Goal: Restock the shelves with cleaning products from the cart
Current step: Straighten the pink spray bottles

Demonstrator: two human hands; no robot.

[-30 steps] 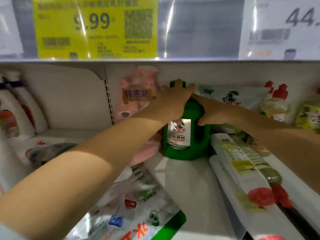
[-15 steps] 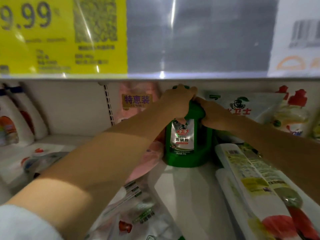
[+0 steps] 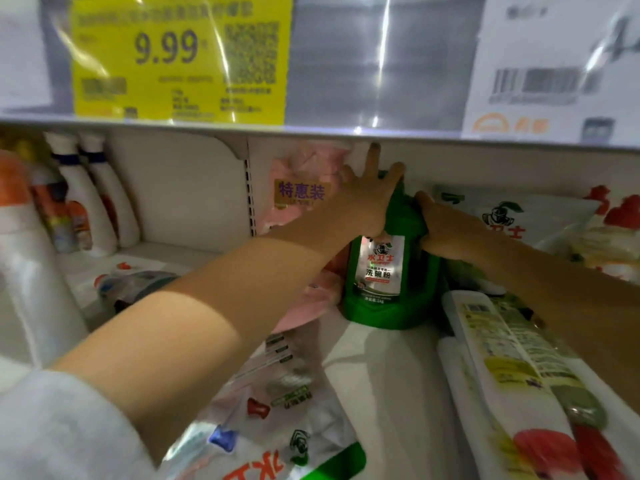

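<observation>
Fingers on our left hand are straight and splayed. The palm lies flat against the upper left side of the green bottle, with nothing gripped on that side. Our right hand wraps the bottle's right shoulder, thumb on top. Its fingers curl round the far side and are partly hidden.

The bottle stands upright toward the back of the white shelf, label facing us. A pink pouch leans just behind it on the left; we can't tell if they touch. A white pouch sits behind our right wrist. Long flat packs lie on the shelf to the right of the bottle, and a printed bag lies front left. White spray bottles stand far left. On the shelf edge above are a yellow price tag reading 9.99 and a white tag.
</observation>
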